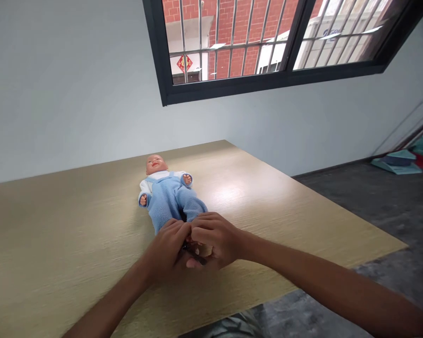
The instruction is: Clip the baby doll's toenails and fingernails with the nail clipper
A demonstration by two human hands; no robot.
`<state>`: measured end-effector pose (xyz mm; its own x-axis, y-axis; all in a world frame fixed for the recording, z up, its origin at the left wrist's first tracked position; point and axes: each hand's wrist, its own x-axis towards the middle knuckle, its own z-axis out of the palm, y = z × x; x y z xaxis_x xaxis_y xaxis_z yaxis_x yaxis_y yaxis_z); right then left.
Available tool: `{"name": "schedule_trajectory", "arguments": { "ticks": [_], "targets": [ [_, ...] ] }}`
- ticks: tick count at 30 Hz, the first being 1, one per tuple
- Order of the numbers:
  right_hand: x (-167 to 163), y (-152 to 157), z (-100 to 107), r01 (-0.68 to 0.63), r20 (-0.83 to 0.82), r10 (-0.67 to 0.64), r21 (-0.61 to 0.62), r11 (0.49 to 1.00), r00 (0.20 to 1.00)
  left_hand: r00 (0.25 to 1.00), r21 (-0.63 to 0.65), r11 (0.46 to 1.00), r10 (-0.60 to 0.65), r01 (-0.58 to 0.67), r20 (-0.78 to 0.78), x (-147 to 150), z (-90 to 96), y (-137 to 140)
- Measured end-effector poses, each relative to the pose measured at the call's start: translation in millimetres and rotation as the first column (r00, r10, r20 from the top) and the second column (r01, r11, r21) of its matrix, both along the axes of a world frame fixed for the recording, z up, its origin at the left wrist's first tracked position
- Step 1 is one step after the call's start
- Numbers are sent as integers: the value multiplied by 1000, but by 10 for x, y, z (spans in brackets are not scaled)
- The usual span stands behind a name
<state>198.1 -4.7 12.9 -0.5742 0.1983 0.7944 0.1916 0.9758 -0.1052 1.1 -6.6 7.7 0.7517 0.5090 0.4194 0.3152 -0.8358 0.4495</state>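
A baby doll (169, 195) in fuzzy blue overalls and a white top lies on its back, head pointing away from me. My left hand (167, 246) and my right hand (216, 239) meet at the lower ends of its legs, fingers bent and closed. Between them shows a narrow dark piece (197, 256), perhaps a strap or part of a small shoe; its kind is unclear. My fingers hide the doll's feet and most of what is gripped there.
The doll lies on a light wooden table (74, 239), whose right edge slants toward me. Behind stands a pale wall (74, 94) with a barred, dark-framed window (229, 89). Turquoise items (396, 164) lie on the dark floor (341, 192) at the far right.
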Motion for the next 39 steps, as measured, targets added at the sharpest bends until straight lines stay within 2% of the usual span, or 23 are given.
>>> {"name": "schedule_trajectory", "arguments": {
  "ticks": [12,27,33,39],
  "targets": [
    [36,15,-33,31,51,-34,57,998,998,999,-3,1000,-4,4,-46,-9,2,22],
    [4,-5,6,11,-11,-10,37,999,1000,1000,18,1000,11,-11,-1,16,27,-9],
    [18,2,-18,27,48,-28,27,999,998,1000,11,1000,6,-6,1,17,-1,8],
    [16,-4,-11,13,25,-13,15,1000,1000,1000,19,1000,5,-5,8,6,-13,-2]
  ]
}}
